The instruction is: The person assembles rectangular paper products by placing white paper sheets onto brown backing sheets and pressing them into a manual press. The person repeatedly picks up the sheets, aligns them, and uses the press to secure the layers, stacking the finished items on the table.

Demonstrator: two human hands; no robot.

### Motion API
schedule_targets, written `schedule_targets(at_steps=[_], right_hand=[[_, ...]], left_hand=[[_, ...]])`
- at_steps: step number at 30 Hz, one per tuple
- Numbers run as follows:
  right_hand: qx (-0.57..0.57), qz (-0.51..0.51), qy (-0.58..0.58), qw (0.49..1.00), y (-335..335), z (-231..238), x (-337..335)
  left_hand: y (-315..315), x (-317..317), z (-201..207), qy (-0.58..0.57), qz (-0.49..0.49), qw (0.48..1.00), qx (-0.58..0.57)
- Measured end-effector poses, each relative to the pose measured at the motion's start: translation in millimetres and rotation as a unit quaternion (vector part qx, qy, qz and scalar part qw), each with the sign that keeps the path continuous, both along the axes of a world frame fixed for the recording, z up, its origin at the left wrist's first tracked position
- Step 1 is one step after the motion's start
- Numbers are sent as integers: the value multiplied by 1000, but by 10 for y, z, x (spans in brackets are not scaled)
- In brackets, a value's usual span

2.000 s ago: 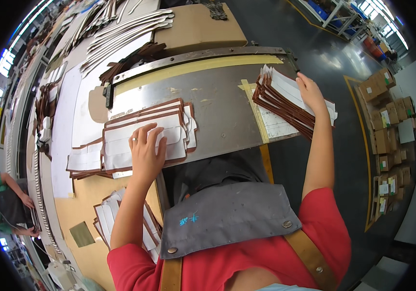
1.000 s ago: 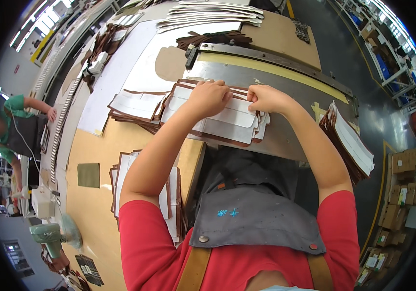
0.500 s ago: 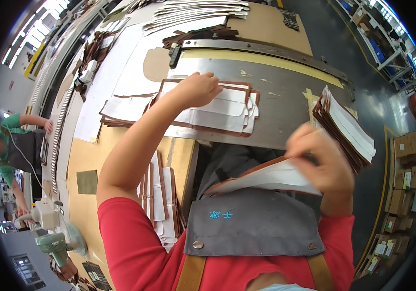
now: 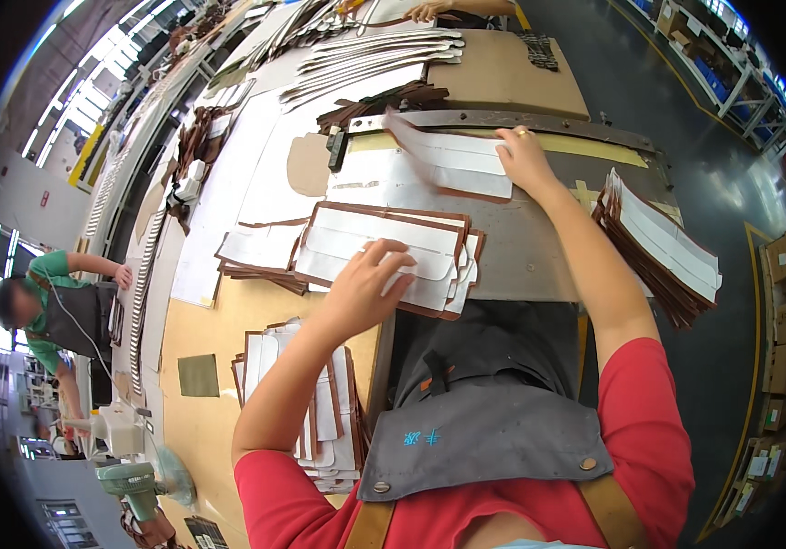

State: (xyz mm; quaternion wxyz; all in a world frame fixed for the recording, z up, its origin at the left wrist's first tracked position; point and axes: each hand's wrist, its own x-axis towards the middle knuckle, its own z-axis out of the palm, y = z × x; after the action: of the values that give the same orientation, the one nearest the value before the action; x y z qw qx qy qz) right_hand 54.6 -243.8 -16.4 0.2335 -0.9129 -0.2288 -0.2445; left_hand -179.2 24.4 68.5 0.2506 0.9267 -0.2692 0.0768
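My right hand (image 4: 525, 161) pinches the right end of a brown-edged white panel (image 4: 457, 165), which lies over the metal plate near its far bar. The panel's left end is blurred. My left hand (image 4: 370, 285) is open, its fingers a little bent and apart, over the near edge of a stack of similar brown-edged white panels (image 4: 365, 240). Whether its fingertips press on the top panel I cannot tell. More such panels (image 4: 265, 245) lie against that stack's left side. A fanned pile of brown-edged panels (image 4: 663, 240) hangs over the plate's right edge.
A metal bar (image 4: 585, 137) runs along the far side of the metal plate (image 4: 539, 247). Bundled white strips (image 4: 379, 59) and brown pieces (image 4: 393, 102) lie beyond. More panels (image 4: 329, 412) are stacked near my left elbow. A co-worker (image 4: 68, 306) is at the left; another person's hand (image 4: 434, 9) shows at the far end.
My right hand has swung the panel from near my apron out to the far side of the plate. My left hand has drawn back toward me on the stack.
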Motion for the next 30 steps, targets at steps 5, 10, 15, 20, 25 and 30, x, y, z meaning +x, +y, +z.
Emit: schedule_targets(at_steps=[5,10,15,20,25,30], right_hand=[[62,-6,24,998,45,94,-181],[216,58,103,969,19,81,-61],[181,126,-129,967,412,799,-576],[436,208,-3,876,940,1126,-880],[430,217,137,865,1315,799,-682],[311,230,323,864,1245,177,-401]], left_hand=[[-144,293,5,-19,4,999,-42],[-233,880,-249,-85,111,989,-46],[-502,707,-298,-49,31,982,-180],[-531,489,-414,-77,93,953,-279],[-643,411,-518,-90,75,961,-250],[-714,281,-430,-106,7,972,-208]])
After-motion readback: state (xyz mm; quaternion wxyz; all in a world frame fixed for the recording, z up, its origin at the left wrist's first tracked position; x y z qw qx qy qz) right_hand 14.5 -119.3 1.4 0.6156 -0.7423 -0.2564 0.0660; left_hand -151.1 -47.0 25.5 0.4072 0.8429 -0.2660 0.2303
